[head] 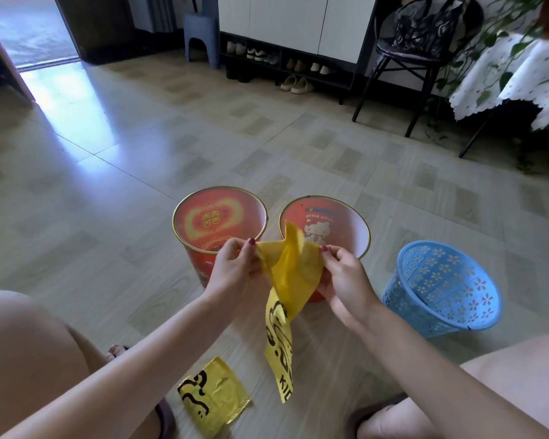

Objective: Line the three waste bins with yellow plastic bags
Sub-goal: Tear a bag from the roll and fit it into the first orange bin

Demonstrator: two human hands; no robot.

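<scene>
On floor: three bins (220, 198) | two yellow bags (290, 267) | one held, both hands (235, 264)

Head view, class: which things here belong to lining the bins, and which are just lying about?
Belong to the job:
yellow bag pinched by left hand and right hand
folded yellow bag
red bin
cartoon bin
blue basket

Lying about:
chair
shoe rack
stool
plant

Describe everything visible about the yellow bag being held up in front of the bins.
The thin yellow plastic bag with black print is crumpled and partly unfolded. The left hand and right hand pinch its upper edges apart; its narrow, still-folded tail hangs toward the floor. It is held in front of the two red bins, in none yet.
</scene>
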